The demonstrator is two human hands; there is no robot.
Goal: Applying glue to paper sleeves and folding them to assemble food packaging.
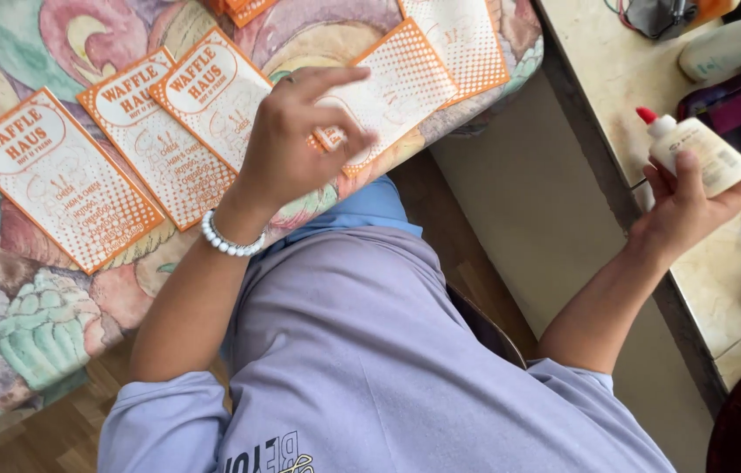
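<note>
Glue bottle (694, 153) sits gripped in your right hand (694, 197) over the stone surface (598, 79); left hand (300, 140) pinches an orange card (396, 83). Keep both steady.

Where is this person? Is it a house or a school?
Probably a home, at a craft spot. Orange paper cards lie on a flowery cushion, the right hand holds a glue bottle, and a stone counter stands over a wood floor.
</note>
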